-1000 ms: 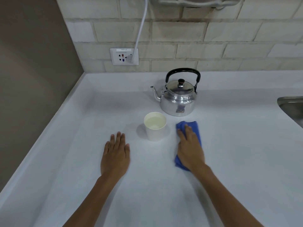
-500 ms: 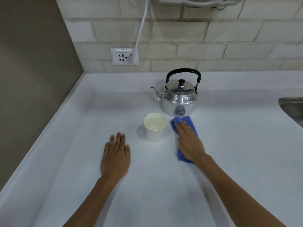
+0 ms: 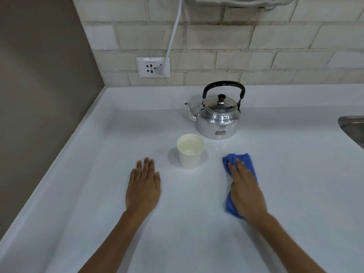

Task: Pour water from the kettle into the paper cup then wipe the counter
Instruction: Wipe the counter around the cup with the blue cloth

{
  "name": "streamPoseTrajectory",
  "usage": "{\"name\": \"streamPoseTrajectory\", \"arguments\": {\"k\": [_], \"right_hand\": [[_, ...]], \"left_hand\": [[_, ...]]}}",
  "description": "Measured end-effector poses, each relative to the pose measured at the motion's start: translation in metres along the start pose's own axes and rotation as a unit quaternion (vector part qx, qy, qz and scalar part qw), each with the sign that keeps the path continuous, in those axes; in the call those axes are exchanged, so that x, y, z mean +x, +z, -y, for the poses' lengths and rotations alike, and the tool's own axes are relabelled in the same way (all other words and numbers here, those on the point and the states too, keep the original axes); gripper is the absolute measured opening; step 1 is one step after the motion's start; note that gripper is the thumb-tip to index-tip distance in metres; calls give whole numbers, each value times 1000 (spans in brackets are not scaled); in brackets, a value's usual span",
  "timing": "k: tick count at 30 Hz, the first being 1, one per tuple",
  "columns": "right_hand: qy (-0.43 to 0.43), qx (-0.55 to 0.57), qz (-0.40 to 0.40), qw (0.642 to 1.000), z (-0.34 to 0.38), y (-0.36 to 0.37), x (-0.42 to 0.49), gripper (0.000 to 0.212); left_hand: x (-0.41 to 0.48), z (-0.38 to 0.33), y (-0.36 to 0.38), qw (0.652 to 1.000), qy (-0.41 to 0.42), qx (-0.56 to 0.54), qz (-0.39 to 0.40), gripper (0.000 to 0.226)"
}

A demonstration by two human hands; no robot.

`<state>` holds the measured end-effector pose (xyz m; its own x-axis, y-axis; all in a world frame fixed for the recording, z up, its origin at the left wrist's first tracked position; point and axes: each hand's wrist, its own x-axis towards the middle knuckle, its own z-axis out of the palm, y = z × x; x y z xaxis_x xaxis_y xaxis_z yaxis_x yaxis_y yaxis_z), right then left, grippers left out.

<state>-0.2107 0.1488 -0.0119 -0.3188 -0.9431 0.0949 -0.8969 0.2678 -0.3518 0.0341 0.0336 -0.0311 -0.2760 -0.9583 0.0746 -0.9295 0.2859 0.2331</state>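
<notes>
A shiny metal kettle (image 3: 217, 119) with a black handle stands upright at the back of the white counter (image 3: 295, 184), spout to the left. In front of it, slightly left, a white paper cup (image 3: 190, 154) holds water. My right hand (image 3: 245, 191) lies flat on a blue cloth (image 3: 246, 161), pressing it onto the counter to the right of the cup. My left hand (image 3: 143, 186) rests flat on the counter left of the cup, fingers together, holding nothing.
A brick wall with a socket (image 3: 152, 67) and a white cable (image 3: 173, 34) runs along the back. A brown wall closes the left side. A steel sink edge (image 3: 352, 127) shows at the far right.
My right hand slid the blue cloth forward toward the kettle, then back toward me and a little to the right. My left hand, the cup and the kettle stayed put.
</notes>
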Motion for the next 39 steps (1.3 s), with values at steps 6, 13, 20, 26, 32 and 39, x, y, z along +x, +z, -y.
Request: {"name": "streamPoseTrajectory", "arguments": {"k": [6, 13, 20, 26, 32, 39], "right_hand": [[-77, 40, -17, 996, 84, 28, -49, 52], [10, 129, -26, 991, 15, -13, 24, 48], [14, -14, 13, 1000, -13, 5, 56, 48], [10, -58, 14, 998, -16, 11, 56, 49], [7, -79, 4, 997, -16, 14, 56, 49], [18, -91, -4, 996, -12, 18, 57, 50]], "left_hand": [[0, -2, -7, 1000, 1, -7, 18, 51], [-50, -52, -24, 989, 135, -55, -16, 43], [-80, -138, -11, 967, 251, 36, 22, 48], [-85, -108, -11, 965, 245, 84, 35, 42], [-72, -8, -27, 982, 162, 91, -22, 61], [43, -4, -15, 999, 19, 30, -10, 50]]}}
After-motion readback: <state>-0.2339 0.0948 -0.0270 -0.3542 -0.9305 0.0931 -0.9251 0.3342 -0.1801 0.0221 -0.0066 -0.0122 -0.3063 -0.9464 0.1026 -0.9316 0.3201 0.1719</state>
